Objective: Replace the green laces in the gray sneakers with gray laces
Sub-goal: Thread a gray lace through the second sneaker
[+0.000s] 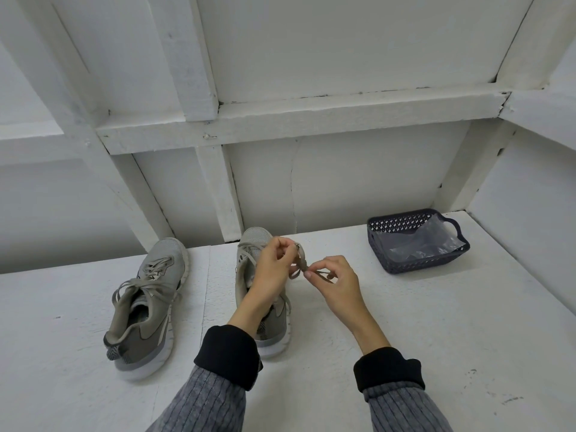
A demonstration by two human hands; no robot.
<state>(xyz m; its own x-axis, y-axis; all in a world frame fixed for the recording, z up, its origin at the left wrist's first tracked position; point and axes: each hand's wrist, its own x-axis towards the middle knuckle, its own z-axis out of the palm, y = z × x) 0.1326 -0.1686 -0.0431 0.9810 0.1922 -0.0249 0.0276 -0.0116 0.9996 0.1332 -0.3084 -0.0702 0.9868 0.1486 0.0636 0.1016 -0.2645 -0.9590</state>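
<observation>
Fingers of my left hand (274, 266) curl round a loop of gray lace (300, 258), pinching it above the right sneaker (254, 254), while my right hand (335, 283) pinches the other end of that lace between thumb and forefinger, its remaining fingers loosely bent. Nearest me, my gray ribbed sleeves (205, 403) with black cuffs cross a rough white-painted surface (436, 322). On it the right sneaker lies under my left wrist, toe pointing away, and the left sneaker (146, 304) stands apart beside it, already threaded with gray lace. Farther right sits a dark perforated basket (417, 241) holding clear plastic. Beyond rises a white wall (343, 51) of boards and beams.
</observation>
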